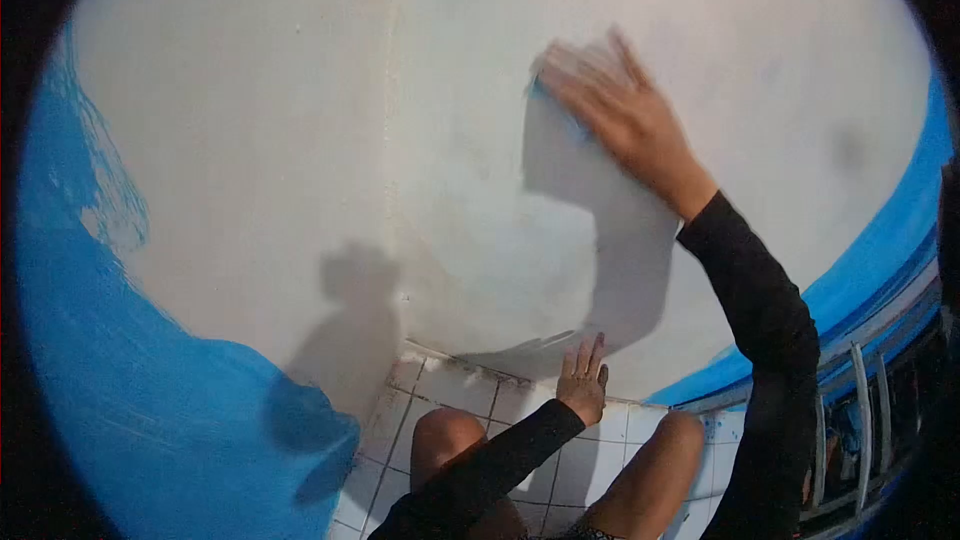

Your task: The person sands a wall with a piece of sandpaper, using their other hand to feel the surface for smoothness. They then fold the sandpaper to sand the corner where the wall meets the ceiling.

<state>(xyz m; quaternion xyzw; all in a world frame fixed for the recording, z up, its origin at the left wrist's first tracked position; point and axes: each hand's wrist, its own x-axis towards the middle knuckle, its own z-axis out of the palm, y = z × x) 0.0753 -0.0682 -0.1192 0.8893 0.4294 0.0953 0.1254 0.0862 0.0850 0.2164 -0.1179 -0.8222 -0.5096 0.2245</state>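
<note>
My right hand (625, 115) presses a thin blue piece (577, 128) flat against the whitish wall (470, 170). The fingers are smeared by motion, and only edges of the blue piece show below them; cannot tell whether it is cloth or sandpaper. Low down, between my knees, my left hand (583, 377) is stretched out with fingers spread and holding nothing. Its fingertips overlap the foot of the wall in this view. Both arms wear long black sleeves.
Bright blue paint (180, 420) covers the lower left wall with a ragged edge; another blue band (890, 230) runs along the right. White floor tiles (450, 385) lie beneath me. A metal rack (862, 420) stands at lower right. Two walls meet at a rough corner.
</note>
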